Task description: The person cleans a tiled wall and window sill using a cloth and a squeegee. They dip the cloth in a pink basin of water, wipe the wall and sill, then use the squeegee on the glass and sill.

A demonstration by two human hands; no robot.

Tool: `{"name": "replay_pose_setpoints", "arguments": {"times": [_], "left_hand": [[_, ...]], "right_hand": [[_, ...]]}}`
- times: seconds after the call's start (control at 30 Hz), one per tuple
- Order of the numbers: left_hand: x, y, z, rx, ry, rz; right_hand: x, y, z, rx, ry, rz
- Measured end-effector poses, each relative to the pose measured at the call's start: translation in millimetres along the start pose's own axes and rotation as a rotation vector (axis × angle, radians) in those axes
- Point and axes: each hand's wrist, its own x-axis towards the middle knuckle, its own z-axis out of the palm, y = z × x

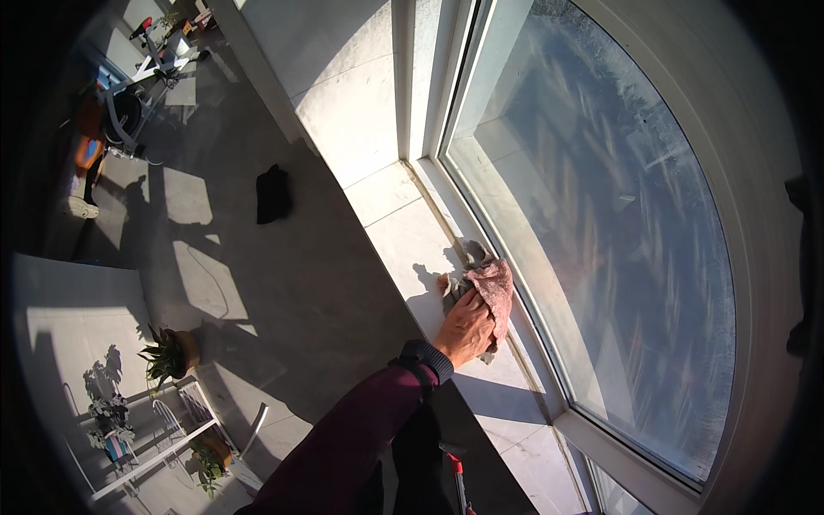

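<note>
A pink cloth (493, 292) is clamped in the right hand (466, 329) and pressed on the sill (403, 232) at its window-side edge. Firm, overlapping strokes along the frame joint are advised. Left hand unseen.

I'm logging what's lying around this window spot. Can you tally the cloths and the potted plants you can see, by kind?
Pink cloth under the hand, on the sill by the window frame: 1
Dark cloth on the floor: 1
Potted plants, one on the floor, others on the white rack at lower left: 3 that I can make out
Total: 5
</note>
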Motion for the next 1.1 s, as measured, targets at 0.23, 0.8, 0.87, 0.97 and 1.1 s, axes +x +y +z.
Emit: {"name": "replay_pose_setpoints", "arguments": {"times": [0.23, 0.8, 0.87, 0.97, 1.1], "left_hand": [[-74.3, 131.4, 43.3, -0.178, -0.161, 0.300], [8.2, -12.0, 2.5, 0.282, -0.212, -0.070], [3.7, 16.5, 18.5, 0.266, -0.100, -0.090], [-17.0, 63.9, 46.5, 0.198, -0.108, -0.122], [-51.5, 133.1, 72.5, 0.229, -0.180, -0.022]], "right_hand": [[-1.5, -5.4, -9.2, 0.096, 0.014, 0.026], [-87.3, 89.8, 125.2, 0.095, 0.002, 0.138], [-119.0, 92.9, 129.1, 0.142, 0.028, 0.230], [-152.8, 101.0, 116.8, 0.075, 0.121, 0.254], [-165.4, 115.9, 114.1, 0.563, 0.286, 0.388]]}}
